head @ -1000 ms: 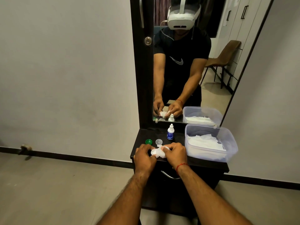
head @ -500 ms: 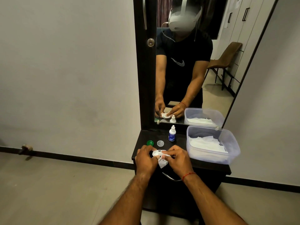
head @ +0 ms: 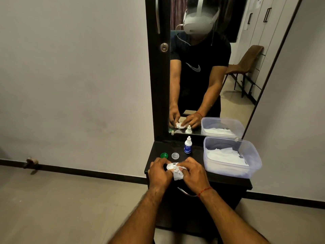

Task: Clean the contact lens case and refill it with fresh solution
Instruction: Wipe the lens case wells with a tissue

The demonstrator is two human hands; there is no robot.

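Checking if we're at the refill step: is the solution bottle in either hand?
No, the solution bottle stands on the tabletop; the left hand holds the lens case, the right hand a tissue.

You face a narrow dark dresser with a tall mirror, set against a plain pale wall. A black skirting runs along the wall's foot above the beige floor. In the mirror you see a brown chair and pale wardrobe doors. The light is dim and even.
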